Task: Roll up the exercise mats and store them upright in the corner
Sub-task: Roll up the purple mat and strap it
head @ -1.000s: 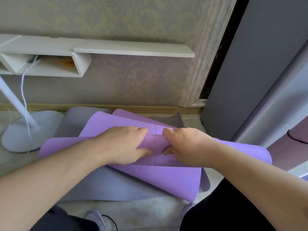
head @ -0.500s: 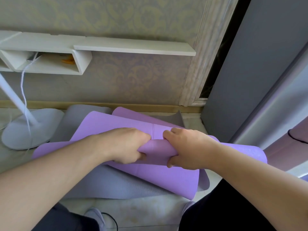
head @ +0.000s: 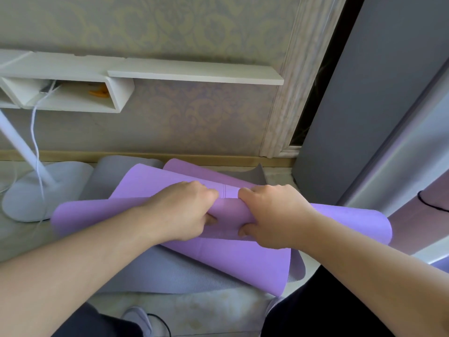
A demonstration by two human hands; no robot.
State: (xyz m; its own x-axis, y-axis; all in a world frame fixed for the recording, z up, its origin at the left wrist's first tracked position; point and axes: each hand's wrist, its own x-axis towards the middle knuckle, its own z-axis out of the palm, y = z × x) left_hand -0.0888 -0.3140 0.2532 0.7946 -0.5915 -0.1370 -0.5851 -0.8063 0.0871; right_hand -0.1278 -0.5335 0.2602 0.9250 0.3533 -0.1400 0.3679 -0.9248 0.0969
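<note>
On the floor below the head camera, a purple mat (head: pixel 255 263) lies partly rolled across a grey mat (head: pixel 170 276), which is spread flat beneath it and reaches back toward the wall. Both hands sit side by side at the middle of the roll: the left hand (head: pixel 184 212) has its fingers curled over the top of the roll and its thumb tucked underneath, gripping the purple mat, and the right hand (head: pixel 272 215) grips it the same way, fingers wrapped over the top and thumb pressed against the near side. A narrow strip of purple shows between the two hands. The roll runs left to right, its left end near a white lamp base (head: pixel 36 190) and its right end close to a grey panel (head: pixel 364 105) that stands against the wall. The loose part of the purple mat fans out beyond the hands toward the skirting board and also toward the person's legs. Above, a white wall shelf (head: pixel 194 74) is fixed to the patterned wallpaper, with a white cord (head: pixel 34 132) hanging from its open compartment down to the lamp base. A grey shoe (head: pixel 138 317) shows at the bottom edge.
</note>
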